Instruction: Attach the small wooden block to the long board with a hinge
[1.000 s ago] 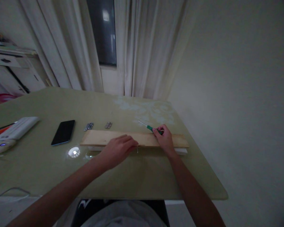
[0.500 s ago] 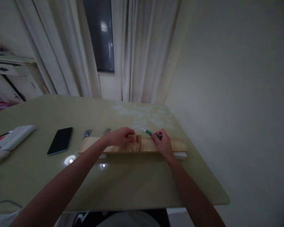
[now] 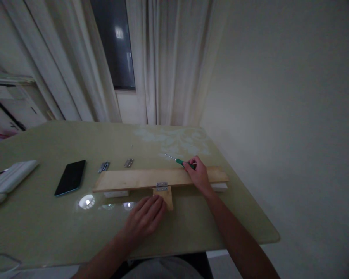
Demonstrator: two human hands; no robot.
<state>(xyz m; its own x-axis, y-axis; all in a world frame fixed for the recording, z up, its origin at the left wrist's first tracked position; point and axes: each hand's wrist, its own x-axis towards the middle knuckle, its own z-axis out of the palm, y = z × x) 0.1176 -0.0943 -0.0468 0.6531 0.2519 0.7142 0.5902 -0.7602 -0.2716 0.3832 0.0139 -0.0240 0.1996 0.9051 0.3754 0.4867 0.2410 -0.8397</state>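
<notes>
A long pale wooden board lies across white blocks on the table. At its front edge a metal hinge joins it to a small wooden piece, which sticks out toward me. My left hand is closed over the left part of this small piece; the fingertips are partly hidden. My right hand grips a screwdriver by its green handle above the board's right part, its shaft pointing to the far left.
Behind the board lie a loose hinge and a small metal latch. A black phone and a long white device are on the left. One white block shows under the board. Curtains and a wall stand beyond the table.
My left hand has swung the small wooden piece from on top of the board down toward me, so the hinge now shows opened out. The right hand keeps the screwdriver nearly in place.
</notes>
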